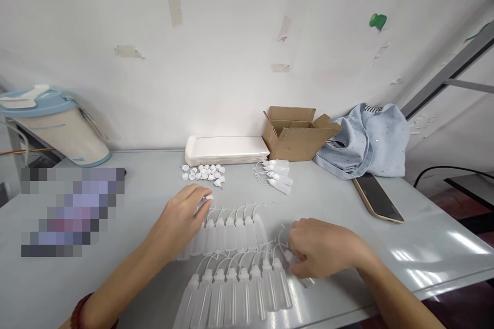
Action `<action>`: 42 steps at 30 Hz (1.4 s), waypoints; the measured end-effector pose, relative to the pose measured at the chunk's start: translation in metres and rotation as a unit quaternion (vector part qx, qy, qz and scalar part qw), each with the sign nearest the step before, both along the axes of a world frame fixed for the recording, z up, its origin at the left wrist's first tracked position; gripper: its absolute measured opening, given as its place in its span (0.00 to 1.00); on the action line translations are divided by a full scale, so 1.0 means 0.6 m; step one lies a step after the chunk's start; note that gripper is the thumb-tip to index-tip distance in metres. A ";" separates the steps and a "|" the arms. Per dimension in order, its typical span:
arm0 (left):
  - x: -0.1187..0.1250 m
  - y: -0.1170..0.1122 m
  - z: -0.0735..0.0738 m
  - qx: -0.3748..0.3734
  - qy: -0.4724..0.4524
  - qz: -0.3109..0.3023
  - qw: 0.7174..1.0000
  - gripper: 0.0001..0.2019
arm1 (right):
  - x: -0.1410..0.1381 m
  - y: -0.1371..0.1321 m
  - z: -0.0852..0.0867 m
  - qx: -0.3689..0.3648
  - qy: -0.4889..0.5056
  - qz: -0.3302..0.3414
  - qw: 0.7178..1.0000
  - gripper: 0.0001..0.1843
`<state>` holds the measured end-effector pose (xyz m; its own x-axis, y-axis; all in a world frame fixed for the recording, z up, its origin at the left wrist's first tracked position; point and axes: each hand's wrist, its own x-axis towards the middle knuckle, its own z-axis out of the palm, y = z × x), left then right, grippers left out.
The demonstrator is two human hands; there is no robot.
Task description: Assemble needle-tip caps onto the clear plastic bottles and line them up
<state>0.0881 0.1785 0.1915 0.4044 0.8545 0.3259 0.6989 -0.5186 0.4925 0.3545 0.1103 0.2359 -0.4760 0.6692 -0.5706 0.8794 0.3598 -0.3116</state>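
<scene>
My left hand (179,218) is closed in a pinch on a small white cap (209,197), above the back row of clear plastic squeeze bottles (230,234). My right hand (322,247) is closed around a squeeze bottle (307,282) at the right end of the front row; the fingers hide most of it. The front-row bottles (244,293) lie side by side, each with a thin strap curving from its neck. Beyond my left hand, several loose white caps (200,170) are scattered on the table. A few more bottles (280,181) lie in a small pile farther back.
Along the wall lie a stack of white flat sheets (227,150) and an open cardboard box (297,141). A light blue cloth bag (380,139) and a phone (378,198) are at right. A large cup (64,126) stands at left, near a blurred-out item (77,211) on the grey table (135,288).
</scene>
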 end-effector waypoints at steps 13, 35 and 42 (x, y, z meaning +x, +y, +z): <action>0.038 -0.053 0.042 -0.361 -0.229 -0.053 0.902 0.11 | -0.006 0.015 0.012 0.056 0.337 -0.106 0.934 0.12; 0.054 -0.081 0.052 -0.289 -0.297 -0.114 0.903 0.06 | -0.051 -0.003 -0.005 0.009 0.450 -0.162 0.878 0.14; 0.051 -0.083 0.048 -0.246 -0.282 -0.109 0.921 0.05 | -0.054 -0.004 -0.009 0.005 0.468 -0.180 0.865 0.15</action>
